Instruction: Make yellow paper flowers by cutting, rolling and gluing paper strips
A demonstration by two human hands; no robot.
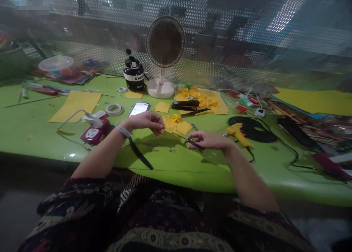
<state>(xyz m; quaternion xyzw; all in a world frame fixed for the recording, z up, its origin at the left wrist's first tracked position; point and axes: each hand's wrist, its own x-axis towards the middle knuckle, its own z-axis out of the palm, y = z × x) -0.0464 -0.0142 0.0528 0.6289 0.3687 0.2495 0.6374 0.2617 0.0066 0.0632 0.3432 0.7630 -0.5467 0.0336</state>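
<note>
My left hand, with a pale band at the wrist, is closed in a pinch on a small yellow paper piece, whose shape blends with the paper behind. My right hand is closed around a slim dark tool. The tool's thin tip points left toward the paper at my left fingertips; its exact kind is unclear. Just beyond my hands lie a yellow folded paper shape and a yellow paper square. Tiny scraps are scattered on the green table below.
A phone, tape roll and purple power adapter stand left. Behind are a fan, black bottle, stapler and yellow paper flowers. A yellow glue gun with a trailing cord is right.
</note>
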